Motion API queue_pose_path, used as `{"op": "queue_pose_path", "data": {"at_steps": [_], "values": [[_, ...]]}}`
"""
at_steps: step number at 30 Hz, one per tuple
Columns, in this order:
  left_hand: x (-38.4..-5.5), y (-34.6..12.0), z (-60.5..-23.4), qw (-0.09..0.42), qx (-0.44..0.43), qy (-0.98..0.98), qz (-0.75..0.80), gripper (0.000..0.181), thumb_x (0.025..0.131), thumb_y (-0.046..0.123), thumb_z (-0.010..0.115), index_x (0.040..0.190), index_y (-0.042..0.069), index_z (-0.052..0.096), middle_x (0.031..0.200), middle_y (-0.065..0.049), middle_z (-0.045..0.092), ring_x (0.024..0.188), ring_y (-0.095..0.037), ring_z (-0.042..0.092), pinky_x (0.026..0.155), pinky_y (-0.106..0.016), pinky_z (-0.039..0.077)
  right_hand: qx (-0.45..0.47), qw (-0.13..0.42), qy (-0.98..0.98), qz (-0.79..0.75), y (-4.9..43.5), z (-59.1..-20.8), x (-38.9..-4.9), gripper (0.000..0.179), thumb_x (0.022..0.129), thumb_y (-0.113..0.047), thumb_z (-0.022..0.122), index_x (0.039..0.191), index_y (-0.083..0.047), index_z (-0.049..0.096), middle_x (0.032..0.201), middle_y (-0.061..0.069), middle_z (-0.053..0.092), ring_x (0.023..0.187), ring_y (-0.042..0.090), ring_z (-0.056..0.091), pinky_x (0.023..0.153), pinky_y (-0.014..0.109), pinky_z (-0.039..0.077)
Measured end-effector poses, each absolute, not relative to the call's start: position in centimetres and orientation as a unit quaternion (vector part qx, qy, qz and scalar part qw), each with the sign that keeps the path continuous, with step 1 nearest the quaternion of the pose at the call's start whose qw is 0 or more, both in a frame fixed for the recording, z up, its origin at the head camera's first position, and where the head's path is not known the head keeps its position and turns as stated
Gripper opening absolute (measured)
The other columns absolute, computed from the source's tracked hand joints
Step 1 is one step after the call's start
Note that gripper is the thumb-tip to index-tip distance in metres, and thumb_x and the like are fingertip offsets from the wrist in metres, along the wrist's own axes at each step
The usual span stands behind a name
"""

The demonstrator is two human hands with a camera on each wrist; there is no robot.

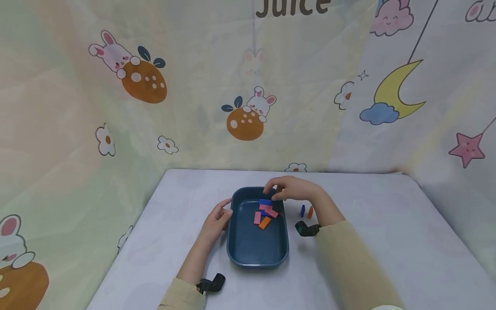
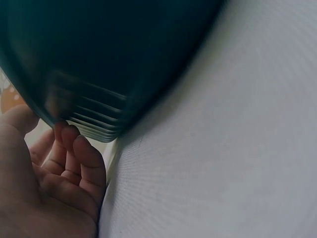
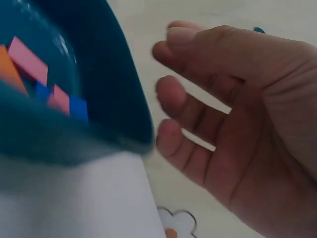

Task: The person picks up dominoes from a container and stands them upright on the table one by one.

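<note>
A dark teal tray [image 1: 257, 249] lies on the white table, with several small flat blocks in its far half. Among them are an orange block [image 1: 265, 222], a pink block [image 1: 257, 218] and a blue block [image 1: 265, 202]. At the tray's left rim, my left hand [image 1: 217, 220] holds the edge, thumb by the rim and curled fingertips against the outer side in the left wrist view. My right hand [image 1: 292, 188] hovers over the far right corner, fingers loosely bent and nothing visible between them; the right wrist view shows its palm [image 3: 237, 129] beside the tray wall.
Right of the tray, a blue block [image 1: 302, 211] and an orange block [image 1: 310, 212] stand on edge on the table [image 1: 387, 241], near the right wrist. A printed cloth [image 1: 201, 107] hangs behind the table. Each wrist wears a black camera.
</note>
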State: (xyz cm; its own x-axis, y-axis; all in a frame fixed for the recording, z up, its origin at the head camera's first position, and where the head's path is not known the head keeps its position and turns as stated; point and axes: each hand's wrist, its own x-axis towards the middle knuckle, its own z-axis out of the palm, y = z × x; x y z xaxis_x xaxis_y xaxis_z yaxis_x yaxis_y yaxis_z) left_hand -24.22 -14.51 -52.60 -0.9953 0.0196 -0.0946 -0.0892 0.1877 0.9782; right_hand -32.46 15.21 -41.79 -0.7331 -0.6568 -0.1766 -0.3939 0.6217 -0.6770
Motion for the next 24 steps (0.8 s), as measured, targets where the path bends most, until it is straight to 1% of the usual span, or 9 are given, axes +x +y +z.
{"op": "queue_pose_path", "data": {"at_steps": [3,4,7,10,14,16,18,21,24], "values": [[-24.2,-14.5,-52.7,0.043,-0.022,0.772,0.634,0.043,0.096,0.043,0.06,0.138,0.037,0.052,0.098,-0.005,0.062,0.079,-0.022,0.057,0.071,-0.03,0.049,-0.311,0.263,0.858,-0.313,13.0,-42.1,-33.0,0.026,0.093,-0.022,0.067,0.119,-0.025,0.068,0.117,0.006,0.067,0.099,0.027,0.064,0.085,0.04,0.053],[-24.3,-14.5,-52.7,0.042,-0.021,0.772,0.634,0.043,0.096,0.043,0.061,0.138,0.037,0.052,0.097,-0.005,0.062,0.078,-0.022,0.057,0.07,-0.03,0.049,-0.313,0.276,0.855,-0.309,12.4,-42.3,-33.2,0.026,0.093,-0.021,0.067,0.118,-0.025,0.068,0.117,0.007,0.067,0.098,0.028,0.065,0.085,0.04,0.054],[-24.3,-14.5,-52.7,0.039,-0.02,0.773,0.633,0.043,0.096,0.043,0.061,0.137,0.037,0.053,0.097,-0.006,0.063,0.078,-0.022,0.057,0.07,-0.03,0.049,-0.317,0.3,0.855,-0.281,10.7,-43.2,-33.7,0.025,0.093,-0.019,0.066,0.117,-0.027,0.068,0.114,0.0,0.066,0.094,0.023,0.064,0.085,0.039,0.053],[-24.3,-14.6,-52.7,0.039,-0.018,0.772,0.634,0.042,0.096,0.043,0.06,0.137,0.037,0.053,0.097,-0.006,0.063,0.077,-0.022,0.057,0.069,-0.03,0.049,-0.311,0.336,0.851,-0.258,9.4,-44.2,-33.8,0.026,0.093,-0.019,0.065,0.117,-0.028,0.068,0.11,-0.002,0.066,0.08,0.027,0.065,0.079,0.039,0.054],[-24.2,-14.6,-52.7,0.046,-0.015,0.769,0.637,0.042,0.097,0.042,0.059,0.138,0.036,0.052,0.098,-0.006,0.063,0.078,-0.021,0.058,0.069,-0.03,0.05,-0.296,0.378,0.847,-0.227,8.4,-45.1,-33.6,0.027,0.093,-0.014,0.064,0.114,-0.03,0.069,0.106,0.0,0.064,0.067,0.03,0.061,0.068,0.04,0.055],[-24.2,-14.6,-52.7,0.047,-0.012,0.768,0.639,0.044,0.097,0.042,0.059,0.139,0.034,0.052,0.1,-0.007,0.063,0.078,-0.021,0.058,0.069,-0.029,0.05,-0.295,0.372,0.857,-0.201,8.0,-45.3,-33.4,0.028,0.092,-0.012,0.064,0.111,-0.032,0.069,0.108,-0.002,0.061,0.07,0.024,0.06,0.066,0.037,0.053],[-24.1,-14.6,-52.6,0.047,-0.009,0.768,0.638,0.046,0.097,0.043,0.059,0.141,0.033,0.051,0.1,-0.007,0.064,0.078,-0.02,0.058,0.069,-0.029,0.05,-0.294,0.361,0.866,-0.181,7.8,-45.4,-33.2,0.029,0.091,-0.01,0.064,0.109,-0.032,0.069,0.107,-0.002,0.06,0.074,0.02,0.059,0.067,0.035,0.053],[-24.1,-14.6,-52.4,0.044,-0.008,0.767,0.64,0.047,0.096,0.044,0.06,0.141,0.031,0.051,0.101,-0.009,0.063,0.078,-0.02,0.057,0.07,-0.03,0.05,-0.293,0.342,0.877,-0.168,7.4,-45.5,-32.9,0.025,0.09,-0.012,0.066,0.106,-0.03,0.068,0.106,-0.002,0.058,0.077,0.019,0.059,0.068,0.035,0.053],[-24.1,-14.6,-52.4,0.046,-0.009,0.763,0.645,0.048,0.096,0.043,0.061,0.141,0.03,0.051,0.101,-0.011,0.063,0.078,-0.02,0.057,0.069,-0.03,0.049,-0.289,0.333,0.881,-0.168,7.2,-45.6,-32.7,0.018,0.09,-0.017,0.07,0.104,-0.027,0.067,0.102,-0.002,0.058,0.076,0.02,0.059,0.066,0.036,0.053]]}}
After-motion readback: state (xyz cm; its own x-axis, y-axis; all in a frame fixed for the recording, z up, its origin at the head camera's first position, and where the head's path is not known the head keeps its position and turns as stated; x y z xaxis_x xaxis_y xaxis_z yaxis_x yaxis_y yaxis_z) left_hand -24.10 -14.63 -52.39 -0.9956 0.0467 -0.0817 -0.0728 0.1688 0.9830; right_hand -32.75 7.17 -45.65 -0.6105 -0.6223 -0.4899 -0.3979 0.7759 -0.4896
